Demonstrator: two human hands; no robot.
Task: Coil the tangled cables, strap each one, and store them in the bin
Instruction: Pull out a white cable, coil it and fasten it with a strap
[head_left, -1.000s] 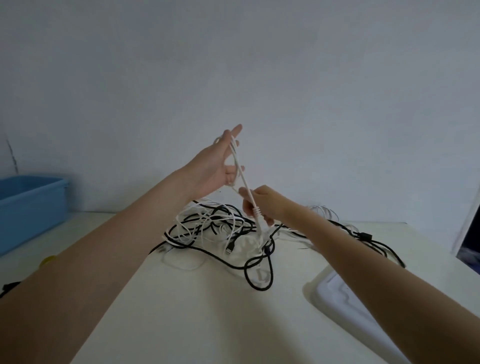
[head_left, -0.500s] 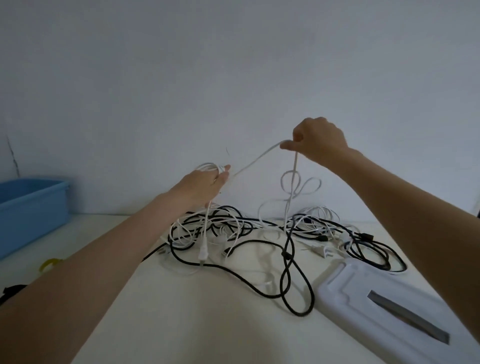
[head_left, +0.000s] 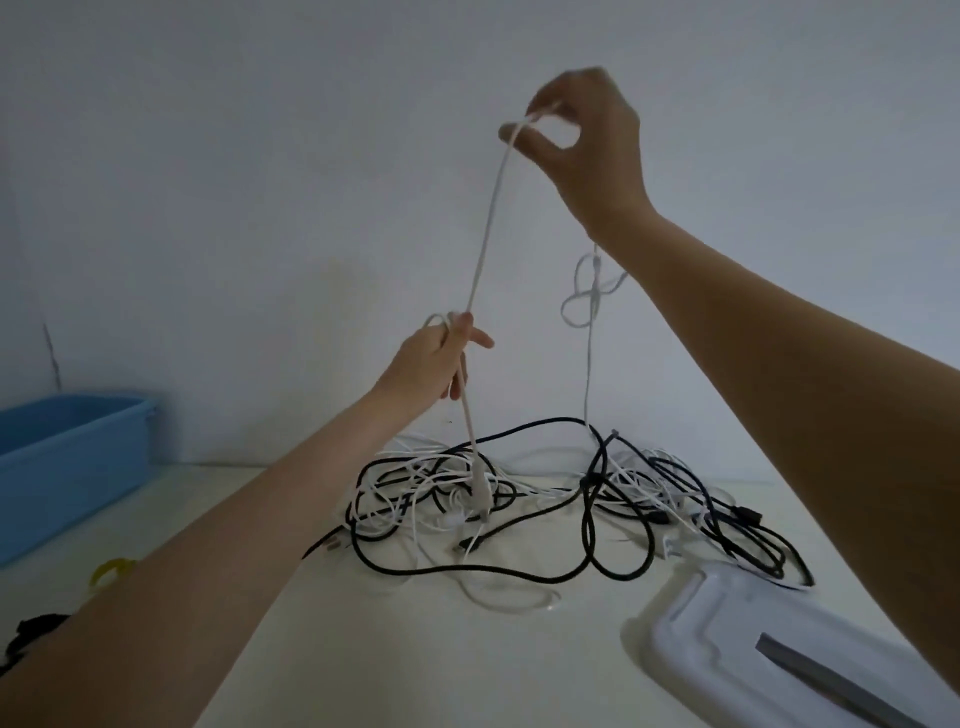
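One blue bin (head_left: 72, 457) is seen at the far left of the table (head_left: 363, 649), with one yellow ring (head_left: 110, 570) and one black item (head_left: 31, 631) lying in front of it; what the black item is cannot be told. Two hands are counted. The white cable (head_left: 483, 244) is gripped by the left hand (head_left: 434, 364), fingers curled round it, and its plug end (head_left: 480, 499) hangs down into the tangle of cables (head_left: 545, 509). The same thin, pale cable is pinched high above the table between thumb and fingertips of the right hand (head_left: 582, 140), and a knotted loop (head_left: 587, 296) dangles beneath the wrist. The tangle of black and white cables lies mid-table; their number cannot be told. One white tray (head_left: 727, 623) lies at the right.
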